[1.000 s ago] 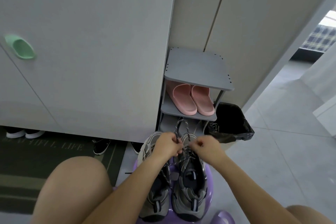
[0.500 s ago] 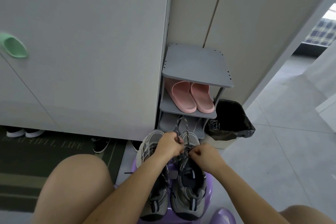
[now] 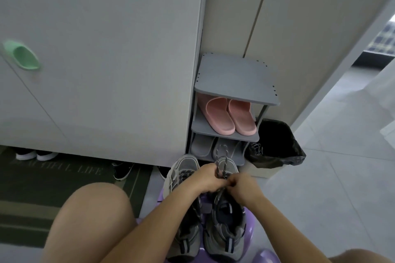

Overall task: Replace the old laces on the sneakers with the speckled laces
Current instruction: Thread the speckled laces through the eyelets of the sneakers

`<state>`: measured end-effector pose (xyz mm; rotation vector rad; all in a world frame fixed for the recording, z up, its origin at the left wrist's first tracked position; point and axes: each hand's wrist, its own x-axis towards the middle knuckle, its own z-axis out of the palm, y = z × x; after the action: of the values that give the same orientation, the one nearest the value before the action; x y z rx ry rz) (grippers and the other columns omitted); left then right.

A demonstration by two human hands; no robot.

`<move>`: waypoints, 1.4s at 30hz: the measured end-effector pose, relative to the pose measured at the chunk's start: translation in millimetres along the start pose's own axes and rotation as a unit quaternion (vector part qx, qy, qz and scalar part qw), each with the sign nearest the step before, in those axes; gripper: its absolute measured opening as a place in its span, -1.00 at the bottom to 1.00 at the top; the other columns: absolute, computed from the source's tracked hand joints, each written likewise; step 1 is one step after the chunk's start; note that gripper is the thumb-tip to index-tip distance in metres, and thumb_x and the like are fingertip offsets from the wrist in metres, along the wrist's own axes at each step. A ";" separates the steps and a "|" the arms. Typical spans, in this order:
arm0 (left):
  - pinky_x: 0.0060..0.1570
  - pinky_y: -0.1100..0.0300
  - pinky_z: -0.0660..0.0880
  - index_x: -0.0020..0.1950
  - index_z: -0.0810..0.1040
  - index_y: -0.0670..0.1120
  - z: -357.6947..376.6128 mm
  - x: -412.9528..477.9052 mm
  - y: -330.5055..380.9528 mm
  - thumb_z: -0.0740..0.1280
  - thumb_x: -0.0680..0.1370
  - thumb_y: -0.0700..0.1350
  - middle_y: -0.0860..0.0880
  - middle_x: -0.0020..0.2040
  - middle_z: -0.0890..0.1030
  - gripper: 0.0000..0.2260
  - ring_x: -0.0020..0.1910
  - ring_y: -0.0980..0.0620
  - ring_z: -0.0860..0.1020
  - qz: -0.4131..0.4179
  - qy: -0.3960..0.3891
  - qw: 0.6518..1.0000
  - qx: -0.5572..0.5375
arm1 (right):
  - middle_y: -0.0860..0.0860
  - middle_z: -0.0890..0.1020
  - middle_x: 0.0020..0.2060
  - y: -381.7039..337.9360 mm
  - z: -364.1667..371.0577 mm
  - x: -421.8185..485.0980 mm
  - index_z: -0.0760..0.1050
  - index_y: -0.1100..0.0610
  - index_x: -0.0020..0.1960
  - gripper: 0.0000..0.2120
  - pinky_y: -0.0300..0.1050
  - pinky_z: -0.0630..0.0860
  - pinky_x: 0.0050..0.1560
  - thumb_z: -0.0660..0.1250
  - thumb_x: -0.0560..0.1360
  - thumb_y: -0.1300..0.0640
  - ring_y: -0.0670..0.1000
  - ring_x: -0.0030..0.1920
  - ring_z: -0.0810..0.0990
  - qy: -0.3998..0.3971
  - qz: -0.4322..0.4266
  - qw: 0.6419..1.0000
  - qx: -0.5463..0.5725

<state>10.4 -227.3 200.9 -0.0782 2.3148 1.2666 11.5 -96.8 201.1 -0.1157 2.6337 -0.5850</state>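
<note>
Two grey sneakers stand side by side on a purple stool (image 3: 249,230), toes pointing away from me. The left sneaker (image 3: 183,168) is partly covered by my left forearm. Over the right sneaker (image 3: 226,228) both hands meet. My left hand (image 3: 206,178) and my right hand (image 3: 245,188) each pinch the speckled lace (image 3: 221,156), whose loop stands up above my fingers. The lace's lower run and the eyelets are hidden under my hands.
A grey shoe rack (image 3: 235,83) holds pink slippers (image 3: 229,115) and grey slippers below. A bin with a black bag (image 3: 275,145) has old laces (image 3: 255,149) on its rim. A dark doormat (image 3: 42,188), shoes under the cabinet and my bare knee (image 3: 92,220) lie left.
My hands have drawn closer together over the right sneaker and the lace loop stands a little shorter. The view has shifted slightly.
</note>
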 end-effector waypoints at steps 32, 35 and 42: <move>-0.12 0.11 0.61 -0.28 0.42 -0.03 1.9 -5.1 0.9 0.37 0.36 -0.09 0.04 -0.32 0.50 -0.87 -0.29 0.03 0.55 -0.038 0.003 0.999 -0.010 | 0.01 0.38 -0.42 17.1 11.3 3.4 0.43 0.14 -0.27 -0.80 -0.38 0.27 -0.46 0.27 0.52 0.30 -0.06 -0.39 0.31 0.096 0.007 0.943 0.318; -0.30 0.21 0.53 -0.31 0.37 -0.02 2.9 -7.7 6.5 0.34 0.39 -0.10 0.03 -0.35 0.49 -0.84 -0.39 0.04 0.51 -0.037 0.008 0.999 0.030 | 0.02 0.41 -0.40 16.1 12.5 6.8 0.40 0.11 -0.27 -0.78 -0.33 0.25 -0.41 0.24 0.53 0.29 -0.07 -0.38 0.32 0.096 -0.002 0.949 0.299; -0.34 0.22 0.53 -0.31 0.39 -0.06 9.9 -9.2 12.2 0.28 0.38 -0.13 -0.06 -0.30 0.59 -0.91 -0.39 -0.04 0.60 -0.048 0.030 0.996 0.069 | -0.02 0.39 -0.43 15.2 13.7 8.5 0.41 0.11 -0.29 -0.77 -0.36 0.30 -0.40 0.26 0.52 0.31 -0.07 -0.39 0.31 0.096 -0.018 0.948 0.302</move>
<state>19.0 -214.1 210.1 -0.1790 2.4120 1.0680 10.0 -89.7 180.2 0.0863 2.5016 -1.4452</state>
